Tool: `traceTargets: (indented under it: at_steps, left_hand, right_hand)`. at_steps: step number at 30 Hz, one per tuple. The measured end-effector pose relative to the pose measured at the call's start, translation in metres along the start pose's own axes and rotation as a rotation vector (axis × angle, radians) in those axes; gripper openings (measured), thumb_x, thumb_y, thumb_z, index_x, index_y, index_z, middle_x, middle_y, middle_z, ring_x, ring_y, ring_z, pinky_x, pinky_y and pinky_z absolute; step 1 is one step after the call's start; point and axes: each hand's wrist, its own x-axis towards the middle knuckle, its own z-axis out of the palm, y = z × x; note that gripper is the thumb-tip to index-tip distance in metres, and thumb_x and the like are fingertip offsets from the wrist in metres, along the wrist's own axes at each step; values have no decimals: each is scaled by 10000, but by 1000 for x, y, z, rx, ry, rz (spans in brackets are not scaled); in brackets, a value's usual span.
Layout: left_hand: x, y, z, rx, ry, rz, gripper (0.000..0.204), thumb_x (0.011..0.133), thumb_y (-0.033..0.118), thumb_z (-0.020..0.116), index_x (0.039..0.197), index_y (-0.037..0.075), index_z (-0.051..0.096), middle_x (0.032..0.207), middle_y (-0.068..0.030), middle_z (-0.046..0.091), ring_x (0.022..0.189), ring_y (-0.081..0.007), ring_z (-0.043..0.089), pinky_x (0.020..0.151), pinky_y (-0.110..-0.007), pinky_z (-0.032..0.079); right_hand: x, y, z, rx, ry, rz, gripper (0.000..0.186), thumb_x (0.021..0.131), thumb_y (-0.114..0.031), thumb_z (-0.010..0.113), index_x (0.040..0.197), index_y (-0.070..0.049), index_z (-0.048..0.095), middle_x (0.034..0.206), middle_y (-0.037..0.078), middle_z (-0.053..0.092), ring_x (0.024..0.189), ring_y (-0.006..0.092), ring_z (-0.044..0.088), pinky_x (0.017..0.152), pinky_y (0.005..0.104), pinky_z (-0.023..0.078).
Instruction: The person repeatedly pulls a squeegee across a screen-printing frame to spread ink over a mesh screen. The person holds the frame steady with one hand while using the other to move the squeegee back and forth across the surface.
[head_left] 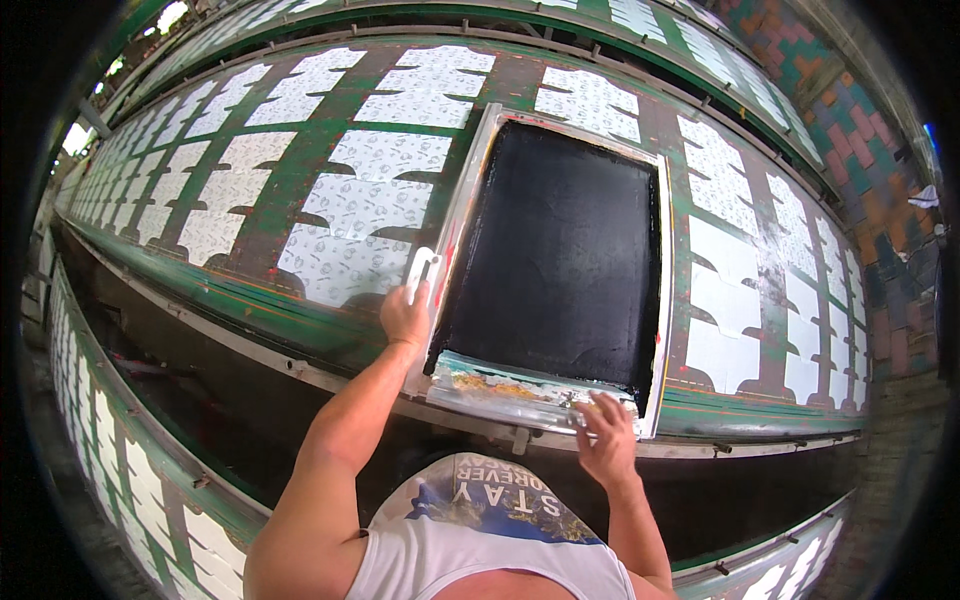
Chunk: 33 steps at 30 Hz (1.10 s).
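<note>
Left hand (405,318) clamping round a white handle (424,264) beside the screen frame (663,250), right hand (608,442) curling at a smeared bar (510,386), its grip unclear, screen frame reaching the near edge of the worktop (310,325), white pieces (390,205) flanking it

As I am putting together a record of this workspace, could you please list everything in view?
Screen frame: one, silvery and smeared, centre, on the middle table
Black panel: one, black, inside the frame
Smeared strip: one, pale with teal and yellowish marks, frame's near end
Handle: one, white, by the frame's left side
Flat pieces: many, white, some patterned grey, on the tables
Long tables: at least three, green and brown, middle, beyond and near
Bricks: many, reddish, green and grey, right
Shirt: one, white, printed, bottom
Left grip: one, bare, on the handle
Right grip: one, bare, at the strip, contact unclear
</note>
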Motion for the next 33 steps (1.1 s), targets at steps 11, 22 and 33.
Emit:
traceTargets:
  at_steps: [11,22,33]
  left_hand:
    - [4,11,-13,-28,-84,70,357,976,347,771,1118,27,704,1038,-212,760,1015,-433,743,905,-516,568]
    - [100,59,2,236,-472,142,312,1021,297,722,1234,69,717,1169,-222,800,1136,-450,751,969,-530,585]
    - [100,34,13,204,-394,275,195,1077,219,675,1151,45,721,1087,-194,799,1044,-414,766,927,-495,573]
  right_hand:
    - [3,-31,27,-196,-87,-78,546,816,-88,839,1351,-125,737,1413,115,685,1334,370,629,1104,531,494]
    - [61,-35,-5,-225,-175,-187,549,897,-41,743,1441,-95,688,1310,107,751,1206,335,709,1021,495,543]
    - [131,6,-25,-53,-295,-147,425,909,-150,861,1322,-138,761,1140,83,817,1043,310,799,858,451,642]
